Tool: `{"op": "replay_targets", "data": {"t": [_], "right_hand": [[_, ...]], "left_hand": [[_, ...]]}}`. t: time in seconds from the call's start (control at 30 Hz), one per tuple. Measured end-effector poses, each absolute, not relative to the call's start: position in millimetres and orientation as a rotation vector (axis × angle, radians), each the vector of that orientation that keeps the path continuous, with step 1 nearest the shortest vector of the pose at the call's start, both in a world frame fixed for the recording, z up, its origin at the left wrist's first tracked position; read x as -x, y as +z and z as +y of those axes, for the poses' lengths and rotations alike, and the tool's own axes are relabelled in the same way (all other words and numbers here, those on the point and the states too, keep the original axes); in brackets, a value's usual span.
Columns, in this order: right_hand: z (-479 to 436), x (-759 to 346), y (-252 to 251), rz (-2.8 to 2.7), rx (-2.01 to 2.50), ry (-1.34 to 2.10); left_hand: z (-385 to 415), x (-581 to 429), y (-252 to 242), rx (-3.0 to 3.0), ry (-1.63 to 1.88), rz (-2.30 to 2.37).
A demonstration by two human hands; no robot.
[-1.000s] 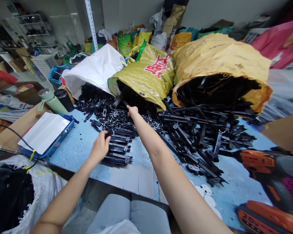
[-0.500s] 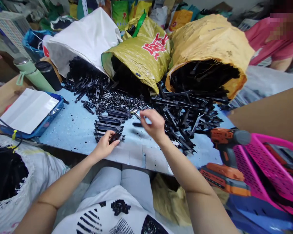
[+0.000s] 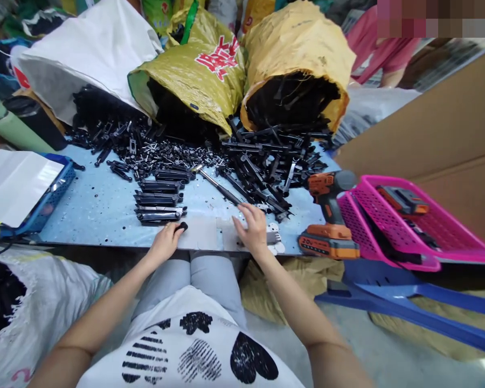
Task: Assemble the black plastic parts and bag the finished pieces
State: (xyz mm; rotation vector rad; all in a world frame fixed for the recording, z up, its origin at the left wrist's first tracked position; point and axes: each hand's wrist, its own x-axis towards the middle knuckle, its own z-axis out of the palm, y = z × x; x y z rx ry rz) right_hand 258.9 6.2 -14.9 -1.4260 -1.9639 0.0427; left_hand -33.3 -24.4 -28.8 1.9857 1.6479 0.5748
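Pinching a small black part [image 3: 181, 227], the left hand [image 3: 164, 244] sits at the table's [image 3: 92, 207] front edge, fingers clamped on that piece. Just behind it, black assemblies [image 3: 159, 199] lie in a stacked row. The right hand [image 3: 253, 229] is over the same edge – fingers apart, beside white discs [image 3: 280, 248]. Farther from the edge lies a hammer [image 3: 218, 186] – handle toward the right hand. An orange drill [image 3: 327, 215] stands farther right.

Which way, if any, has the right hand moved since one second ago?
Yes: against the olive sack, the right hand has moved from the sack's mouth, rightward and back toward the near edge of the table.
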Motion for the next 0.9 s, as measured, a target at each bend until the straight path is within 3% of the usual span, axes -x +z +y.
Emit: {"op": "replay_targets", "data": {"t": [0.07, 0.3, 0.43, 0.63, 0.77, 0.9], "right_hand": [[-9, -287, -16, -1.887, 1.542, 0.049], [-35, -334, -27, -2.437, 1.451, 0.376], [-22, -308, -17, -2.047, 1.529, 0.633], [-2, -233, -6, -1.288, 1.359, 1.486], [-3, -192, -2, -1.083, 1.214, 1.666], [-6, -180, 2, -1.172, 1.147, 1.636]], "left_hand": [[-22, 38, -29, -1.972, 0.558, 1.677], [-10, 46, -37, -2.285, 0.477, 1.575], [-6, 57, -34, -2.225, 0.516, 1.700], [-18, 35, 2, -1.901, 0.770, 1.543], [-25, -1, 14, -1.563, 0.810, 1.372], [-24, -19, 14, -1.552, 0.875, 1.307]]}}
